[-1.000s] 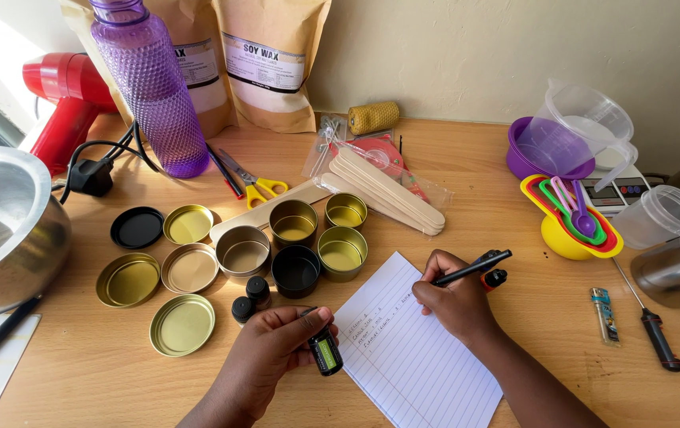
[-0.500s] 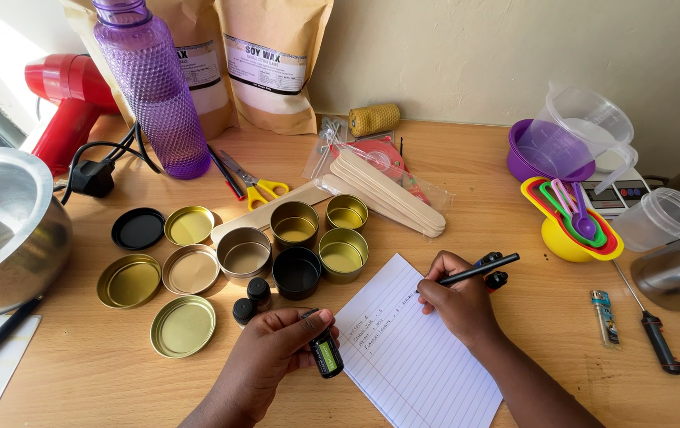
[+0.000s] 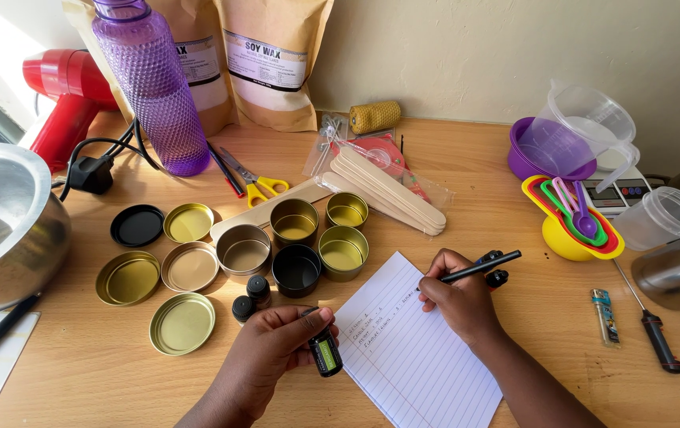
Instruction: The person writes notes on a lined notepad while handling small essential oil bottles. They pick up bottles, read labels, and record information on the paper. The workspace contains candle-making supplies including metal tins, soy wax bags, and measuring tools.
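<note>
1. At the lower middle of the frame, the left hand (image 3: 272, 349) pinched a small dark bottle (image 3: 325, 353) with a green label between thumb and fingertips, tilted beside the near corner of a lined sheet of paper (image 3: 411, 357).
2. Just right of centre, the right hand (image 3: 455, 297) was closed around a black pen (image 3: 478, 267), its tip resting on the upper part of the sheet.
3. Only a few short handwritten lines showed near the top of the paper; most of the page below them was blank, so the note-taking looked barely started.
4. Left of the sheet stood five small round tins (image 3: 296, 222), open and apparently unfilled, with their loose lids (image 3: 183, 322) laid flat further left.
5. Two more small dark bottles (image 3: 252, 297) stood capped just beside the tins, close to the left hand.
6. Toward the upper middle, a stack of wooden sticks (image 3: 391, 190) lay near yellow-handled scissors (image 3: 256, 181), with brown paper bags (image 3: 272, 55) and a purple water bottle (image 3: 153, 87) behind.
7. At the right edge, nested coloured measuring spoons (image 3: 574, 218) and a clear jug (image 3: 589, 127) sat unused; a large metal bowl (image 3: 3, 222) occupied the left edge.
</note>
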